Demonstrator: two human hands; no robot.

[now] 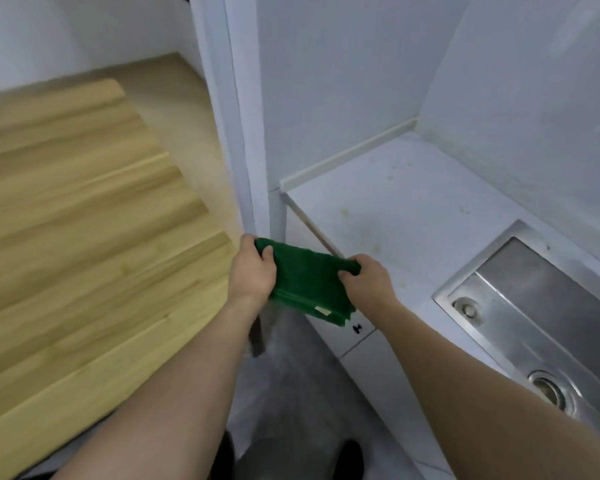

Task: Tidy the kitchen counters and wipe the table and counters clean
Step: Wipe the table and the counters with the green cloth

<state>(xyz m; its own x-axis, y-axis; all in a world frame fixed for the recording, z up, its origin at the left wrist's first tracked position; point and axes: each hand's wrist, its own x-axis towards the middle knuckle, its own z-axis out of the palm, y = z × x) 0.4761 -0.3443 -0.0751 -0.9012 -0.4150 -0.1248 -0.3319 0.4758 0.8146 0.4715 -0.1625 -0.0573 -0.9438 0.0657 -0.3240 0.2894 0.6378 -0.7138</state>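
From my head camera I see both my hands out in front of me over the gap between the wooden table on my left and the white counter on my right; my left hand pinches 1 end of the green cloth with fingers curled over its top edge, and my right hand grips the other end, so the 2 hands are apart with the cloth stretched between them in several folded layers. I judge I hold it this way to fold it into a flat pad, since the counter shows small yellowish specks that need wiping. The cloth hangs in the air just beside the counter's front corner, touching neither surface as far as I can tell. The steel sink is cut off at the right edge, a small pale tag on the cloth is too blurred to read, and the dark thing below my left wrist I cannot identify
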